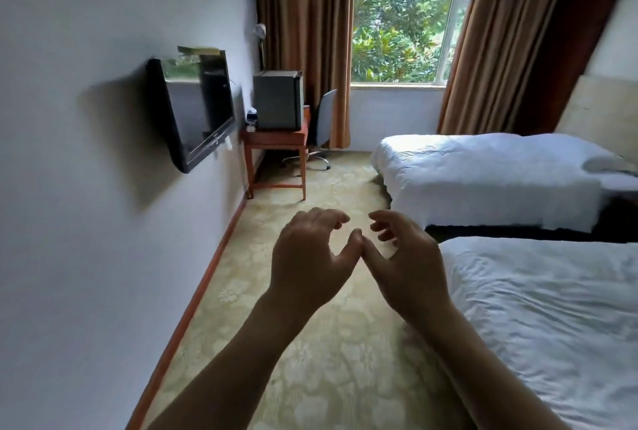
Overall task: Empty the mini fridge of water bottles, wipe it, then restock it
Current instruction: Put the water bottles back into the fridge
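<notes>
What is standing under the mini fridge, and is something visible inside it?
The mini fridge stands on a wooden desk, beside small items too blurred to name. Its door is closed, so any bottles inside are hidden. Both hands hold nothing.

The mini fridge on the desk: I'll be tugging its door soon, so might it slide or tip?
The mini fridge is boxy and sits flat, so tipping seems unlikely. It looks heavy for its size. It fills most of the small wooden desk, so a hard pull might slide it toward the edge.

Daylight enters through the window [400, 15] far beyond the hands, its top blown out; the wall-mounted television [193, 108] casts a soft shadow leftward; wide-angle bending warps the edges; slight softness overall.
</notes>
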The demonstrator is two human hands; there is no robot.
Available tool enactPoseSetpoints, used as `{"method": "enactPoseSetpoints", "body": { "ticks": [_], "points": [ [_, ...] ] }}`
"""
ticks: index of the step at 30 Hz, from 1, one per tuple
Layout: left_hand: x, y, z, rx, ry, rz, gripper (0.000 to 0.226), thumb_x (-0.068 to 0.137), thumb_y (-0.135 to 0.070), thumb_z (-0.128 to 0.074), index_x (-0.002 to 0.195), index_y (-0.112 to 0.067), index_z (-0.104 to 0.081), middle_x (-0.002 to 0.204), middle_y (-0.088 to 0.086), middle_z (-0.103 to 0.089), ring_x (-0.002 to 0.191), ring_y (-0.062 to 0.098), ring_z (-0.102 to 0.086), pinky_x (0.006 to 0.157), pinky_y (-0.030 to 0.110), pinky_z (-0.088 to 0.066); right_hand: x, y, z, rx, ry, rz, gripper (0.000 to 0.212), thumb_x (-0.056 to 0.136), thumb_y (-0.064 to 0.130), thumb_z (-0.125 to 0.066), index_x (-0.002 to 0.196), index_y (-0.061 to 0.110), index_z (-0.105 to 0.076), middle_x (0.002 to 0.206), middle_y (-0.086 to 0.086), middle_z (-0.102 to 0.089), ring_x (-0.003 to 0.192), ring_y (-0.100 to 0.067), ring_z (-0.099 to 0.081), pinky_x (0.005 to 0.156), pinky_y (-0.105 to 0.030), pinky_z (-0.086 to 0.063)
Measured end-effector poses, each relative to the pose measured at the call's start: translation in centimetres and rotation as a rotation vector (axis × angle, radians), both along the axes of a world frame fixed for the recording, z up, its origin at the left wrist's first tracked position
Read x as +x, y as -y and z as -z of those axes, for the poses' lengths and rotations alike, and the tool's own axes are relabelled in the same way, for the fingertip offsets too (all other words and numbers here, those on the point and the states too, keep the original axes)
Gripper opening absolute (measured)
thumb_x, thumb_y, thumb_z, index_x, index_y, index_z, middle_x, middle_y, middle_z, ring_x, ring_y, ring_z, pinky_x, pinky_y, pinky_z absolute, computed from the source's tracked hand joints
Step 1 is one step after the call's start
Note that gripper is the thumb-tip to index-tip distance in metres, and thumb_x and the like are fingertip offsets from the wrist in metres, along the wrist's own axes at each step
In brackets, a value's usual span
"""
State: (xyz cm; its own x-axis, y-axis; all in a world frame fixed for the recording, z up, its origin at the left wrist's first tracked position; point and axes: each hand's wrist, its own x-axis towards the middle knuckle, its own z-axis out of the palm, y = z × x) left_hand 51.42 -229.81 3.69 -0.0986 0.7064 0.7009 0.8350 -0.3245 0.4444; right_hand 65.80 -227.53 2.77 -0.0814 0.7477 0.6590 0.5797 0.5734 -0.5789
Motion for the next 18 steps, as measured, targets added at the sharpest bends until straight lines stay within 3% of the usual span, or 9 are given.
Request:
{"method": "enactPoseSetpoints", "body": {
  "ticks": [6,12,18],
  "points": [
    [-1.7,-10.7,0.6,-0.021,0.012,0.053,0.045,0.087,-0.050,-0.053,0.110,-0.016,-0.072,0.097,-0.004,-0.073,0.084,0.011,-0.066,0.069,0.033,-0.059,-1.1,-9.9,0.8,-0.029,-0.040,0.043,0.041,0.084,0.035,-0.078,0.119,0.019,-0.065,0.103,0.004,-0.070,0.084,-0.007,-0.064,0.072,-0.030,-0.058],
    [-6.4,-24.9,-0.3,0.007,0.077,0.046,0.051,0.086,-0.054,-0.050,0.113,-0.017,-0.071,0.098,-0.005,-0.073,0.081,0.008,-0.066,0.067,0.030,-0.058,-6.4,-24.9,-1.0,-0.037,-0.019,0.011,0.044,0.085,0.038,-0.076,0.122,0.018,-0.063,0.104,0.003,-0.069,0.085,-0.008,-0.064,0.074,-0.032,-0.058],
    [-10.1,-39.5,-2.8,0.001,0.129,0.073,0.052,0.084,-0.056,-0.048,0.114,-0.018,-0.070,0.099,-0.008,-0.072,0.083,0.007,-0.066,0.071,0.035,-0.059,-10.1,-39.2,-3.3,-0.032,-0.033,-0.001,0.044,0.084,0.039,-0.076,0.120,0.017,-0.063,0.103,0.003,-0.069,0.085,-0.008,-0.065,0.075,-0.035,-0.060]
  ]
}}
